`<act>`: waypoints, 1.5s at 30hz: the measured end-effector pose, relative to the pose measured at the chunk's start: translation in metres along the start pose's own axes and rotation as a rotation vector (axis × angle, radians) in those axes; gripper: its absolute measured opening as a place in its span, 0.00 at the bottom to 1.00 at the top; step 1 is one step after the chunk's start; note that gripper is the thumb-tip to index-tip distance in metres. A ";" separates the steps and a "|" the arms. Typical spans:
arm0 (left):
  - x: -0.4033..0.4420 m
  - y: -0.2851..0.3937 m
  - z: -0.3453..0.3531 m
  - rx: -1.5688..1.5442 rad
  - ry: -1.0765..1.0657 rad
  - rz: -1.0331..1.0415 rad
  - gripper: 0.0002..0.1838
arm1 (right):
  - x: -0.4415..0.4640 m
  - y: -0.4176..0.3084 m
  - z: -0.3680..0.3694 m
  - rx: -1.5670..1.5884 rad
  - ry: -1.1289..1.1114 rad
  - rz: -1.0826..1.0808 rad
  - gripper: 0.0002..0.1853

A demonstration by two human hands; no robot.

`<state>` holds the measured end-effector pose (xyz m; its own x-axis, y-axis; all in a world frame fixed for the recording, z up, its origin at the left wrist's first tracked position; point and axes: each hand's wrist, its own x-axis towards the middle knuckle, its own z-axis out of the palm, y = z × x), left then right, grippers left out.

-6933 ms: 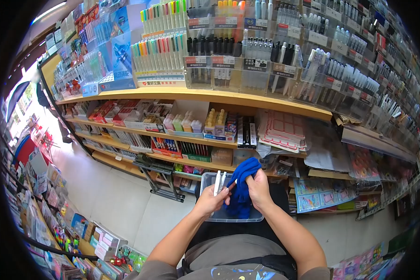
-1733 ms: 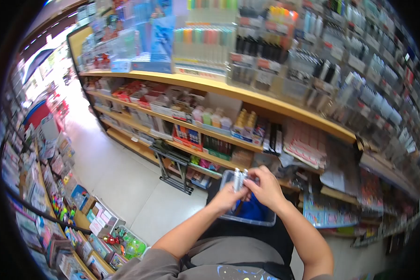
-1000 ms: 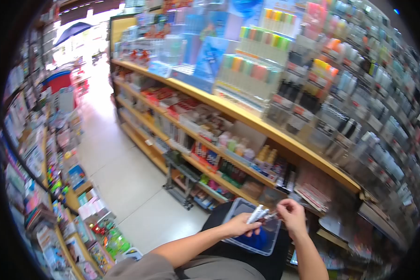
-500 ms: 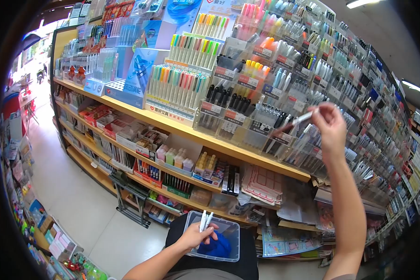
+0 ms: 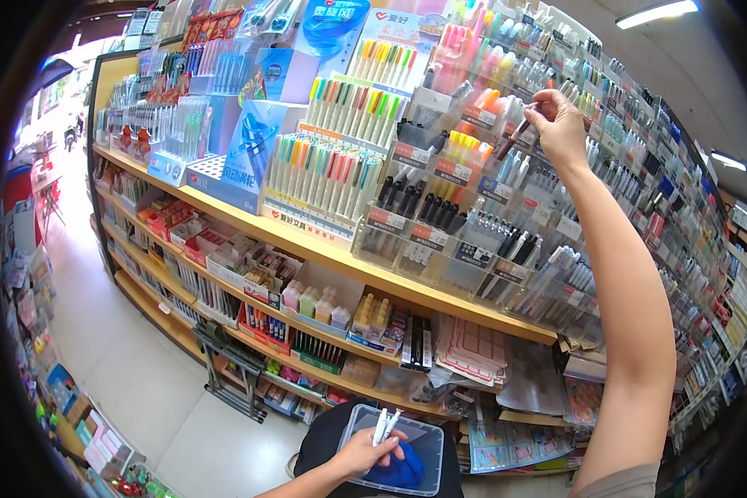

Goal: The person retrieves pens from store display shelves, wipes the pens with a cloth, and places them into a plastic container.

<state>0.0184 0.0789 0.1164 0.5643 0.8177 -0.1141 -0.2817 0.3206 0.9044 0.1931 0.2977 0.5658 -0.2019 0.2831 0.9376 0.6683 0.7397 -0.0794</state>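
My right hand (image 5: 558,129) is raised to the upper part of the pen rack, its fingers pinched on a slim dark pen (image 5: 517,135) that slants down to the left. The pen's tip end overlaps the rack pockets behind it, so I cannot tell whether it touches one. Low in front of me, my left hand (image 5: 367,452) is closed around a few white pens (image 5: 383,426) pointing upward. It is over a clear plastic bin (image 5: 436,465) resting on my lap, which contains a bunched blue thing (image 5: 402,467), possibly cloth.
The tiered clear pen rack (image 5: 440,249), with price labels, stands on a wooden shelf edge (image 5: 324,241). Highlighter displays (image 5: 315,174) are left of it. Lower shelves hold boxes and bottles (image 5: 315,303). A folded black metal stand (image 5: 228,365) leans near the floor aisle (image 5: 158,390).
My right hand has moved up and slightly left along the rack with the dark pen. The view has shifted a little; my left hand still grips the white pens over the bin.
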 end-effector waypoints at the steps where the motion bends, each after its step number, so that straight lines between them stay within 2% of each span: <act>1: -0.001 0.001 -0.001 0.002 0.002 0.003 0.13 | 0.001 0.004 0.003 0.007 -0.084 0.008 0.09; 6: 0.001 -0.002 -0.008 -0.032 -0.003 0.006 0.13 | -0.002 0.035 0.013 0.154 -0.303 0.130 0.11; 9: 0.001 -0.003 -0.008 -0.033 -0.019 0.010 0.14 | -0.011 0.033 0.018 0.023 -0.437 0.163 0.14; 17: 0.002 -0.004 -0.007 -0.060 -0.029 0.024 0.14 | -0.020 0.033 0.023 -0.057 -0.575 0.227 0.15; 20: 0.004 -0.006 -0.009 -0.079 -0.025 0.042 0.14 | -0.024 0.031 0.021 -0.105 -0.551 0.148 0.15; 21: 0.002 -0.005 -0.010 -0.090 -0.017 0.042 0.14 | -0.024 0.042 0.023 -0.070 -0.482 0.106 0.15; 23: 0.000 -0.001 -0.011 -0.108 -0.014 0.055 0.14 | -0.028 0.028 0.019 -0.276 -0.194 -0.008 0.15; 25: 0.001 -0.001 -0.013 -0.103 0.006 0.115 0.14 | -0.044 0.002 0.015 -0.113 -0.117 0.034 0.14; 26: 0.000 -0.001 -0.014 -0.146 0.014 0.108 0.14 | -0.058 -0.012 0.015 -0.102 -0.138 -0.015 0.14; 27: 0.001 0.001 -0.016 -0.188 0.021 0.111 0.14 | -0.078 -0.032 0.014 -0.064 -0.250 0.011 0.13; 29: 0.003 0.000 -0.018 -0.227 0.029 0.107 0.14 | -0.130 -0.064 0.018 0.027 -0.573 0.211 0.13; 32: -0.001 0.006 -0.014 -0.282 0.027 0.109 0.12 | -0.225 -0.091 0.028 0.108 -1.019 0.249 0.15; 33: -0.001 0.008 -0.012 -0.303 0.026 0.097 0.11 | -0.251 -0.100 0.032 0.245 -1.177 0.499 0.14; 34: 0.000 0.008 -0.011 -0.297 0.021 0.085 0.10 | -0.292 -0.094 0.038 0.281 -1.172 0.344 0.16; 35: 0.001 0.006 -0.009 -0.290 0.016 0.073 0.10 | -0.311 -0.105 0.040 0.338 -1.288 0.608 0.18; 36: 0.002 0.003 -0.008 -0.283 0.012 0.061 0.10 | -0.332 -0.102 0.047 0.475 -1.409 0.755 0.22; 38: 0.005 -0.004 -0.005 -0.221 0.009 0.028 0.07 | -0.354 -0.111 0.056 0.696 -1.376 0.995 0.20; 39: 0.006 -0.006 -0.003 -0.145 0.030 0.002 0.06 | -0.366 -0.110 0.063 0.612 -1.338 0.702 0.16; 41: 0.005 -0.006 0.002 -0.067 0.061 0.000 0.06 | -0.374 -0.112 0.065 0.633 -1.360 0.506 0.12; 43: 0.004 -0.001 0.002 -0.018 0.026 0.009 0.06 | -0.365 -0.111 0.059 0.591 -1.397 0.526 0.10; 45: 0.004 0.002 0.002 -0.079 0.037 0.000 0.06 | -0.354 -0.112 0.050 0.599 -1.399 0.688 0.09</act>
<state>0.0218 0.0821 0.1184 0.5355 0.8344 -0.1306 -0.3431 0.3563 0.8691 0.1538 0.1456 0.2255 -0.6683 0.6789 -0.3039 0.6147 0.2739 -0.7397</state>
